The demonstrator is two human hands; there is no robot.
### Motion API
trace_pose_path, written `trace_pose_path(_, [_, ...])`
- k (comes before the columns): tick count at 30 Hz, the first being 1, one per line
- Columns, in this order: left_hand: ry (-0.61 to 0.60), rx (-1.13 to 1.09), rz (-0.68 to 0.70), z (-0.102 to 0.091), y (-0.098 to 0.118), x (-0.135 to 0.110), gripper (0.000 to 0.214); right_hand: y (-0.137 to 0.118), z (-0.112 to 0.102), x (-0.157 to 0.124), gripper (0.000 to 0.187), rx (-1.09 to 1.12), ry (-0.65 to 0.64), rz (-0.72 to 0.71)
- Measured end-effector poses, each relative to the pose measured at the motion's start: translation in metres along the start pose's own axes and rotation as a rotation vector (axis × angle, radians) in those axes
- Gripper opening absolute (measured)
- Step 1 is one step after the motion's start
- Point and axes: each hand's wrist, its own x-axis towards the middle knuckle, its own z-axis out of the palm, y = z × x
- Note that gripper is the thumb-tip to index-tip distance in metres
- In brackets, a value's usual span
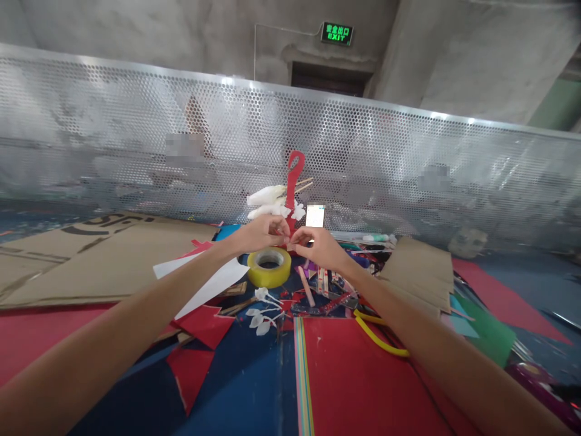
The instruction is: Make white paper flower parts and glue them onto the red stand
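Over the middle of the table, my left hand (269,232) and my right hand (316,245) meet fingertip to fingertip. Both are closed in a pinch; whatever lies between the fingers is too small to make out. Right behind them a red cut-out strip (291,188) with a looped top stands upright, and I cannot tell if the fingers touch it. White flower-like pieces (296,211) and a white bundle on sticks (265,196) are beside the strip. Below my left hand lies a roll of yellow tape (269,277). White leaf-shaped pieces on stems (262,320) lie nearer to me.
Flat cardboard (131,260) covers the left, with another cardboard piece (420,272) at right. A stack of coloured paper (354,375) lies in front. Red scraps (193,369), a yellow strip (384,345) and a lit phone (315,216) are around. A perforated metal panel (385,157) stands behind.
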Motion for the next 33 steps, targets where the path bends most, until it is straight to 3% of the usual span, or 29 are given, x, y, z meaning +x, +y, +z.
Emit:
trace_pose_path(7, [0.028,-0.052,-0.018,0.002,0.005,-0.001,0.02,0.002,0.001,0.0,0.022,0.327,-0.042,0.168])
trace_pose_path(12, [0.012,-0.168,-0.092,0.004,0.012,-0.003,0.025,0.005,0.002,0.001,0.026,0.365,-0.014,0.167])
trace_pose_path(15, [0.007,-0.154,-0.056,0.006,0.011,-0.002,0.025,0.009,0.004,0.002,0.025,0.372,-0.005,0.184])
trace_pose_path(19, [-0.013,-0.057,0.039,0.011,0.012,0.0,0.022,0.009,0.007,0.002,0.027,0.453,0.038,0.295])
trace_pose_path(26, [0.101,0.324,0.169,0.015,0.028,-0.005,0.025,-0.002,0.007,0.002,0.03,0.793,0.181,0.544])
trace_pose_path(29, [0.128,0.515,0.2,0.015,0.031,-0.005,0.015,-0.001,0.009,0.002,0.031,0.844,0.176,0.569])
trace_pose_path(33, [0.124,0.594,0.217,0.016,0.03,-0.005,0.013,0.0,0.007,0.002,0.025,0.865,0.132,0.577])
